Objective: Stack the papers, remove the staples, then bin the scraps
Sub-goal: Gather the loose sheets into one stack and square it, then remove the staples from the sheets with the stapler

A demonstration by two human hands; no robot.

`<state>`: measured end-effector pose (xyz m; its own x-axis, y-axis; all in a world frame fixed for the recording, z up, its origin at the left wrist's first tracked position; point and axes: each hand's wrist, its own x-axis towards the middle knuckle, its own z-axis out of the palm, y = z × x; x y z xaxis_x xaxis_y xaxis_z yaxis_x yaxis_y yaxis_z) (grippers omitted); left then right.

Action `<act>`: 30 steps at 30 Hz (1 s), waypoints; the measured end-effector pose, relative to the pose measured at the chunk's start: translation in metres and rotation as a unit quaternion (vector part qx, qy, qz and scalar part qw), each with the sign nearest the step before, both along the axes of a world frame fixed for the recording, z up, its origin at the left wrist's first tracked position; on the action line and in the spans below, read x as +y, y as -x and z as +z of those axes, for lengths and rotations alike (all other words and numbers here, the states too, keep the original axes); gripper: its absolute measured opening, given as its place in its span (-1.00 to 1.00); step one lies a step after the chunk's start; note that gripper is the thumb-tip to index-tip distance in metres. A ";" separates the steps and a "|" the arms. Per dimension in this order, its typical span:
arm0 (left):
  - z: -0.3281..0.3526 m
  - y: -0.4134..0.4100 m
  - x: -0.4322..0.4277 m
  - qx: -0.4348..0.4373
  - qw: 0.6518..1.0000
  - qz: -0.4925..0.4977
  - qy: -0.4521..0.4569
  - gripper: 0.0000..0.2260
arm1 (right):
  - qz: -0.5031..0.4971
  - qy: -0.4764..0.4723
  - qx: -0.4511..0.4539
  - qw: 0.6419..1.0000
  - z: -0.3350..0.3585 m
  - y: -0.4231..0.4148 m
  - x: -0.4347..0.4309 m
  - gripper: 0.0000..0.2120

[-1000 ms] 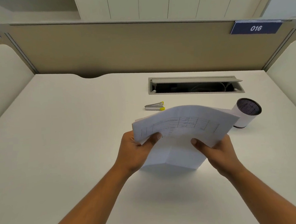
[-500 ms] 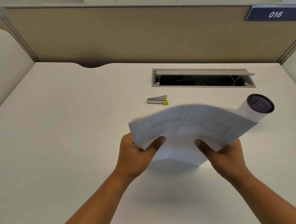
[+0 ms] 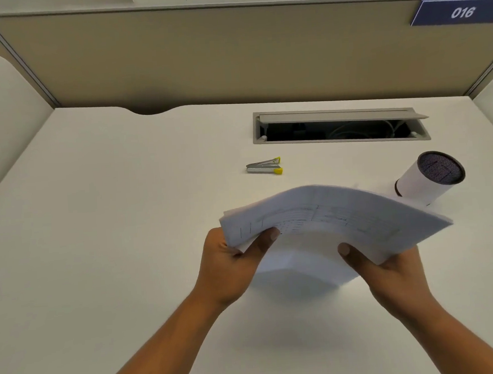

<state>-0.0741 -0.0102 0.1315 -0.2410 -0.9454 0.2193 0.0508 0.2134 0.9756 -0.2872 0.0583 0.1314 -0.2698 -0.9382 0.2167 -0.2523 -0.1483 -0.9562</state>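
Papers stay gripped, bowed, by left hand and right hand, now nearer the bin.

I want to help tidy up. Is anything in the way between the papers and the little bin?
Nothing visible. The papers, held in the left hand and right hand, hang just in front of the white bin; their far corner overlaps it.

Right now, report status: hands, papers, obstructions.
Left hand and right hand both gripping papers, bowed above desk. Staple remover untouched. Bin beyond papers. Nothing in the way.
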 end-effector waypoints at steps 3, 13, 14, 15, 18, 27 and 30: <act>-0.007 0.002 -0.002 -0.003 0.999 -0.008 -0.039 -0.60 | -0.006 -0.036 -0.014 0.999 -0.014 -0.003 0.001 -0.36; -0.009 -0.004 -0.039 0.099 0.983 0.036 -0.153 -0.83 | -0.003 -0.171 -0.057 0.984 -0.029 0.015 -0.016 -0.95; -0.014 -0.004 -0.044 0.119 0.978 0.049 -0.163 -0.82 | 0.002 -0.193 -0.075 0.978 -0.036 0.016 -0.017 -0.88; -0.020 -0.003 -0.048 0.133 0.974 0.061 -0.173 -0.81 | 0.010 -0.211 -0.093 0.973 -0.042 0.016 -0.018 -0.74; -0.039 0.001 -0.060 0.163 0.960 0.091 -0.211 -0.83 | 0.028 -0.258 -0.120 0.958 -0.057 0.013 -0.020 -0.37; -0.093 0.002 -0.086 0.154 0.932 0.169 -0.280 -0.84 | 0.022 -0.318 -0.054 0.946 -0.077 0.026 -0.054 -0.70; -0.107 0.000 -0.091 0.139 0.931 0.179 -0.285 -0.83 | -0.096 -0.284 0.026 0.954 -0.080 0.034 -0.083 -0.56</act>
